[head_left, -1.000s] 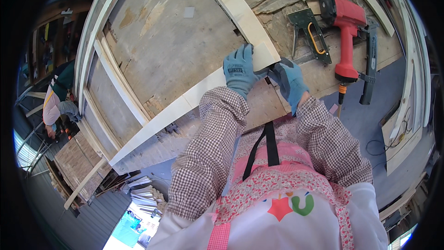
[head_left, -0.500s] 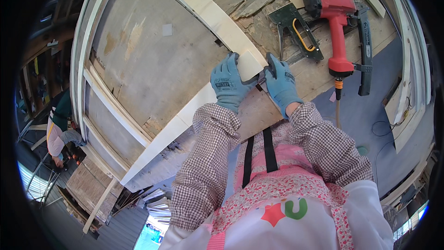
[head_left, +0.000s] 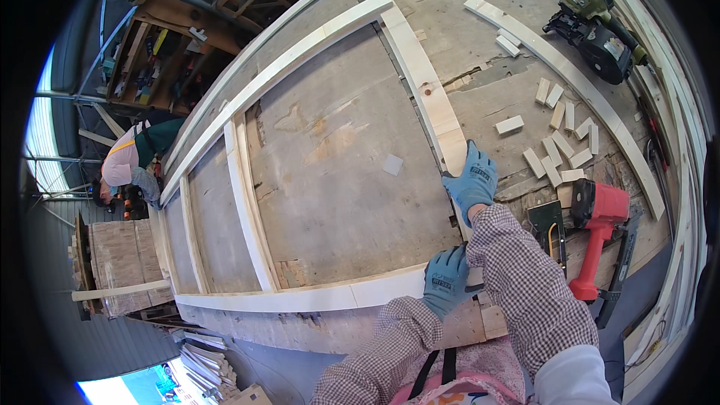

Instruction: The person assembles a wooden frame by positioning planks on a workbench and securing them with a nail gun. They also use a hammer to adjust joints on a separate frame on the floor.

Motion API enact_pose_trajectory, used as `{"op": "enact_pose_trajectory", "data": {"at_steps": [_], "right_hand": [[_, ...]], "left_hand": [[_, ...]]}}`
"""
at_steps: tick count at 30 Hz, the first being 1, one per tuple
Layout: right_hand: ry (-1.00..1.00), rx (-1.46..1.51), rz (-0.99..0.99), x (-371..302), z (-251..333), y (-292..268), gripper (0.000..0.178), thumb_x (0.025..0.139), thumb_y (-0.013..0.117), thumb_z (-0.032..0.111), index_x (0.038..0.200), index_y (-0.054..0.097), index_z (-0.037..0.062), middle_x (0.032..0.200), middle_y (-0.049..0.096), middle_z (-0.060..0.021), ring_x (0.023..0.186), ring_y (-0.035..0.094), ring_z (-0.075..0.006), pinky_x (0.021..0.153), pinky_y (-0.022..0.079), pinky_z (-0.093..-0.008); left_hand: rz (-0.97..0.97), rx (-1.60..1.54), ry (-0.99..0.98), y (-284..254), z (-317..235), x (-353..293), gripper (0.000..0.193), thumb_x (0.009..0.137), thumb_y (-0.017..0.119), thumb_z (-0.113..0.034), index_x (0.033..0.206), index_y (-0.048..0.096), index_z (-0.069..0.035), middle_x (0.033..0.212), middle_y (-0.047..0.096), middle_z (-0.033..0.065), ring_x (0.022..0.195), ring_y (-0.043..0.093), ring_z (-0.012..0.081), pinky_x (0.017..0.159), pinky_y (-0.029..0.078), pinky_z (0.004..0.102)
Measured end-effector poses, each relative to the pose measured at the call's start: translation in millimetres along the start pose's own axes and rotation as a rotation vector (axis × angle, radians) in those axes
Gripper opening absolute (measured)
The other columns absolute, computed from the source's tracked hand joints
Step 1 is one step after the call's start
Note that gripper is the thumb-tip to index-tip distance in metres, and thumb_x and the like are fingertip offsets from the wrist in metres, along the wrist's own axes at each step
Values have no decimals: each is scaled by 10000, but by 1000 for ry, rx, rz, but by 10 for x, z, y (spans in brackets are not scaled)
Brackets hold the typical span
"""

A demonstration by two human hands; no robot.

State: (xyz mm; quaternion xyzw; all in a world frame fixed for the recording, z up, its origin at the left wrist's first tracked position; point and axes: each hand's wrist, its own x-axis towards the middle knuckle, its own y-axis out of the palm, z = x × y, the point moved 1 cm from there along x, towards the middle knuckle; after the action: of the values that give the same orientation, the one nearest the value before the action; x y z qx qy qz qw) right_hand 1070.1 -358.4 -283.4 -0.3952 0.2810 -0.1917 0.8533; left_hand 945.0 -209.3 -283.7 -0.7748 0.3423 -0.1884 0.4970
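Observation:
A large pale wooden frame (head_left: 300,301) with cross slats lies flat on the worktable. My right hand (head_left: 475,177), in a blue work glove, grips the frame's right rail (head_left: 424,82), thumb on the inner edge and fingers toward the outer edge. Nearer to me, my left hand (head_left: 448,282), gloved alike, is closed on the front right corner, where the front and right rails meet. The glove and the right sleeve hide most of that joint. Right of my right forearm lie a red nail gun (head_left: 598,236) and a black hand tool with a yellow handle (head_left: 549,229).
Several short wood blocks (head_left: 553,151) lie scattered right of the frame, beside a long curved wood strip (head_left: 577,90). A green and black coil nailer (head_left: 600,34) sits at the far right. At the left, another person (head_left: 124,161) bends near stacked boards (head_left: 124,259).
My view has swung, showing more of the frame and the blocks. My right hand has moved from the near corner farther along the right rail; my left hand is now at the corner.

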Motion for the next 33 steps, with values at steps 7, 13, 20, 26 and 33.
{"op": "enact_pose_trajectory", "data": {"at_steps": [7,13,20,26,33], "right_hand": [[-35,-39,-45,-36,-69,97,854,645,704,358,1325,294,44,1166,450,-135,1077,421,-310,911,361,-418],[-42,-64,72,24,-129,9,784,693,682,390,1328,318,109,1237,424,-104,1111,417,-296,909,376,-420],[-616,-668,-395,877,-1026,-506,469,831,465,100,1285,415,207,1291,430,-86,1157,422,-284,959,370,-382],[-409,-320,-11,240,-753,-798,367,770,586,151,1136,573,146,1039,612,-67,929,585,-279,844,452,-357],[276,851,172,-1521,-1362,-363,347,746,655,18,1088,592,9,1047,622,-83,896,595,-120,789,479,-219]], "left_hand": [[-96,-24,26,125,-23,-13,683,598,712,-439,1098,503,-22,1060,538,156,974,526,309,838,404,437],[-90,-13,41,45,-55,28,655,603,697,-408,1093,508,-18,1051,550,147,958,530,290,814,417,421],[-68,-22,56,-6,-39,40,672,581,722,-388,1113,498,-42,1097,533,129,985,518,283,835,408,404],[-128,25,52,96,13,-24,684,597,722,-427,1128,492,-63,1093,533,112,1003,519,258,856,399,392],[-122,72,44,107,8,-28,760,579,699,-550,1134,486,-74,1096,534,108,992,530,249,846,398,385]]}}
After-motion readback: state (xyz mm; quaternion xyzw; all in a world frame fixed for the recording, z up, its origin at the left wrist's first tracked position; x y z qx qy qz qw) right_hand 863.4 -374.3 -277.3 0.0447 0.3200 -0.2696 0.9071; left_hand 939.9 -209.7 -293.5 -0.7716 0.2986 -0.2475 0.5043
